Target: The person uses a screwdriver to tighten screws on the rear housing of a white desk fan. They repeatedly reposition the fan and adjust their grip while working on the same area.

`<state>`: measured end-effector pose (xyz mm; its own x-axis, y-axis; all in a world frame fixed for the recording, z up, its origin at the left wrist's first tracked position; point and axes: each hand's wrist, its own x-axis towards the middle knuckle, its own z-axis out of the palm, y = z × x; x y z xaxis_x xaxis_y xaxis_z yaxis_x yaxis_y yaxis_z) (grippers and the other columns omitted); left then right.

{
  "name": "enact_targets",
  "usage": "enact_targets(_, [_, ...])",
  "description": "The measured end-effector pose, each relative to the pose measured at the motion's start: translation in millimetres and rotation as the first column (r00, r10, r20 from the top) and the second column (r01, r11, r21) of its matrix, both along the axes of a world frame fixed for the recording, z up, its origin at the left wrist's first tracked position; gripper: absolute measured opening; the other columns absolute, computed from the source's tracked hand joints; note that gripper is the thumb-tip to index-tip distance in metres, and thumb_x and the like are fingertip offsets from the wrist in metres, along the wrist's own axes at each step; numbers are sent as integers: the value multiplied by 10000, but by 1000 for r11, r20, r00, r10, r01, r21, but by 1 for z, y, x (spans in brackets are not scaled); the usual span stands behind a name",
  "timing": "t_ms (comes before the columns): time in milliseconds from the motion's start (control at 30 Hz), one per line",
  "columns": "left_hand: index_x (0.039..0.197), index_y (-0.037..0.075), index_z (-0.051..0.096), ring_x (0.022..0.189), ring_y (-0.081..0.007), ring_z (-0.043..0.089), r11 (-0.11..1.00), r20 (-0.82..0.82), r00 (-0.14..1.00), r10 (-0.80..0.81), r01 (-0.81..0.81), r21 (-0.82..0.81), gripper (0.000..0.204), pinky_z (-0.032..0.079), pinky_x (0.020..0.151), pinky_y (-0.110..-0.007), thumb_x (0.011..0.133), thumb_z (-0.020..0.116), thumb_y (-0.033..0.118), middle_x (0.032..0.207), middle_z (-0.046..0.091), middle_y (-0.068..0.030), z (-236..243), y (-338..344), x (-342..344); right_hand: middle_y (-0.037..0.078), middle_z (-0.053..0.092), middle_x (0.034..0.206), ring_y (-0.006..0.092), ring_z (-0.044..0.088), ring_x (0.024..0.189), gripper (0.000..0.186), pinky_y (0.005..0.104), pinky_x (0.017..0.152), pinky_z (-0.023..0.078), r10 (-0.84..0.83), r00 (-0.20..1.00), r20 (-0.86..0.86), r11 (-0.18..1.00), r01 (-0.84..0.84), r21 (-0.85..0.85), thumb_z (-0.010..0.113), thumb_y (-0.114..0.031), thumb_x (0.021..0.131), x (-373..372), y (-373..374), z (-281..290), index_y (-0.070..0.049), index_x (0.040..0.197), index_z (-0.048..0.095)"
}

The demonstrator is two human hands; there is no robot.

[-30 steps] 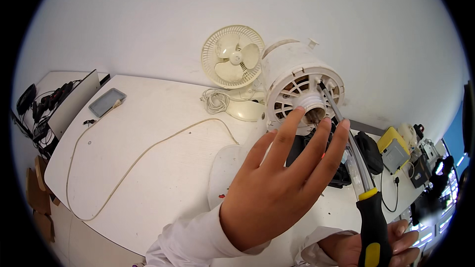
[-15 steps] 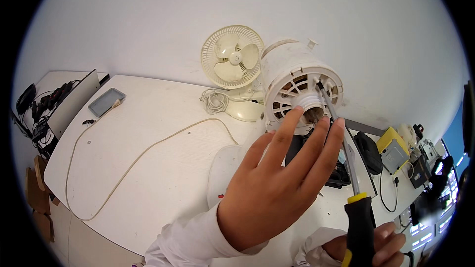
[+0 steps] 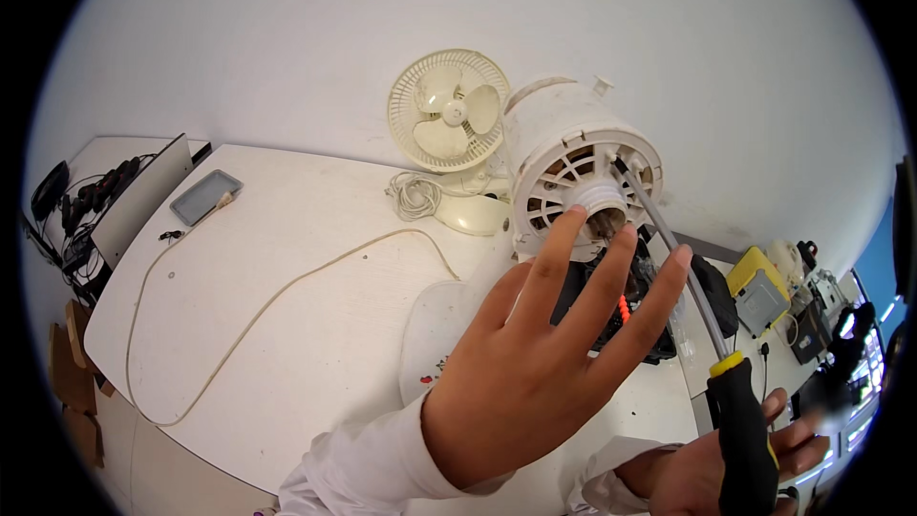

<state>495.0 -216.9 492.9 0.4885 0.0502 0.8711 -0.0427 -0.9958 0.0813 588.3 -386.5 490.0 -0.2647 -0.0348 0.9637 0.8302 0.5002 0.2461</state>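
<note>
From my distance I see the screwdriver [image 3: 726,363] slanting from near right, where the right hand [image 3: 688,478] is nearer but I cannot tell its grip, toward the far slotted housing [image 3: 578,129], right of the left hand's [image 3: 516,382] spread fingers.

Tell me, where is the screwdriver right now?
In the head view, the screwdriver is right of centre, slanting from the front of the white motor housing down to the right hand, beside its black handle.

Left hand [image 3: 521,401] at white housing [image 3: 559,129]; right hand [image 3: 695,476] at screwdriver [image 3: 744,430].
</note>
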Motion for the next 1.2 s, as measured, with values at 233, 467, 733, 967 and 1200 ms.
enact_targets(233, [1329, 127, 508, 1223, -371, 447, 1000, -5, 1000, -3, 3, -24, 801, 494, 871, -401, 580, 790, 146, 1338, 449, -151, 3, -2, -2, 5, 439, 1051, 190, 404, 1146, 323, 396, 1020, 329, -115, 984, -133, 984, 131, 119, 731, -315, 804, -5, -11, -9, -235, 1051, 538])
enact_targets(467, [1112, 128, 677, 1033, -272, 569, 978, 296, 933, -205, 208, 23, 545, 520, 775, -323, 581, 770, 45, 1236, 528, -154, 5, -14, -3, 16, 459, 1138, 245, 392, 1185, 350, 450, 1012, 326, -90, 976, -196, 995, 83, -46, 694, -279, 826, -6, -29, -10, -264, 1146, 554])
enact_targets(733, [967, 191, 738, 737, -123, 592, 972, 269, 934, -234, 217, 93, 360, 462, 550, -238, 641, 711, 39, 893, 622, -2, 5, -19, -13, 68, 396, 1168, 277, 444, 1089, 523, 445, 822, 425, -38, 999, 29, 999, 39, -29, 806, -192, 722, -1, -11, -3, -282, 1139, 502])
enact_targets(967, [1083, 66, 666, 786, -248, 588, 991, 256, 965, -60, 89, -103, 449, 478, 690, -346, 644, 647, -23, 890, 608, -73, 5, 8, -7, 58, 451, 1211, 333, 433, 1189, 522, 505, 996, 401, 9, 1000, 5, 996, -8, -87, 645, -123, 853, -6, -23, -5, -368, 1277, 465])
enact_targets(1200, [1124, 110, 675, 833, -240, 574, 977, 195, 978, -72, 109, -186, 491, 480, 725, -345, 667, 638, -66, 947, 584, -83, 6, 21, -3, 108, 402, 1267, 356, 405, 1227, 563, 482, 899, 454, 14, 999, 51, 1000, -14, 1, 779, -171, 755, 10, -7, 3, -364, 1200, 493])
